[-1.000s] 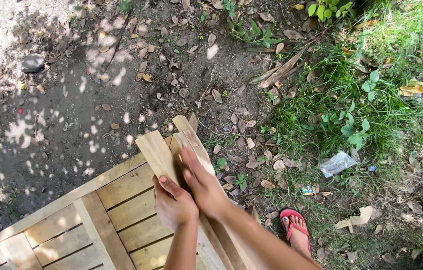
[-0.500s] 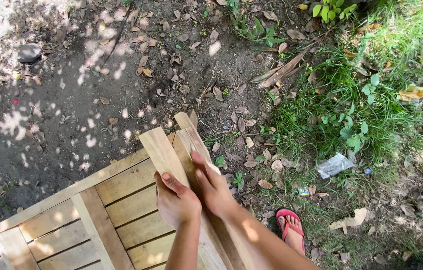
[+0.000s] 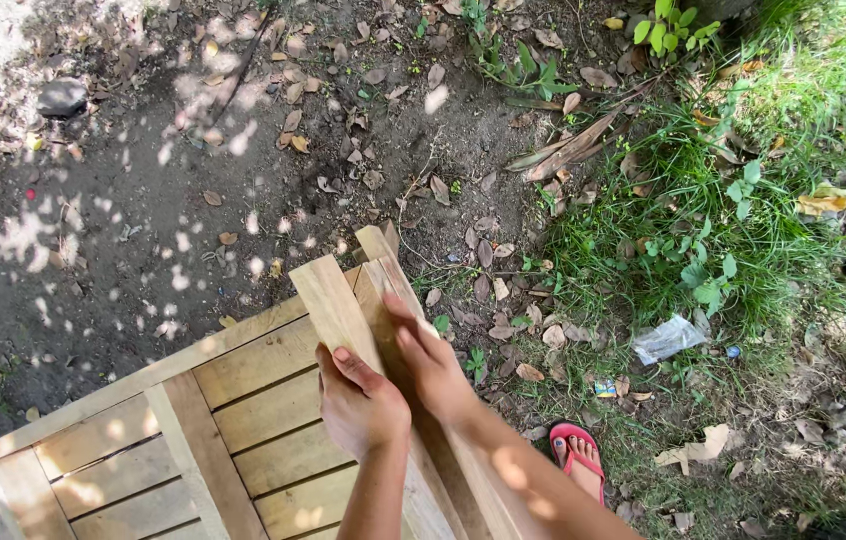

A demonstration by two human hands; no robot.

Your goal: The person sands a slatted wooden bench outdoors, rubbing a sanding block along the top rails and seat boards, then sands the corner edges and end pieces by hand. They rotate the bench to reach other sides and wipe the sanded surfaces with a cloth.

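Several long wooden planks (image 3: 338, 300) lie stacked on the corner of a slatted wooden pallet-like table (image 3: 243, 400), their ends sticking out past its edge. My left hand (image 3: 361, 405) wraps around the nearest plank from the left side. Beside it, my right hand (image 3: 428, 360) rests with its fingers flat along the planks, pressing on the inner ones. Both forearms reach in from the bottom of the view.
Below lies dark bare soil with dry leaves (image 3: 293, 120) and a grey stone (image 3: 61, 97). Grass and weeds (image 3: 713, 230) grow at the right, with a crumpled plastic wrapper (image 3: 668, 338). My foot in a red flip-flop (image 3: 580, 460) stands by the table's corner.
The hands have stayed on the planks, and the right hand's fingers have slid slightly along them. The view has shifted a little.
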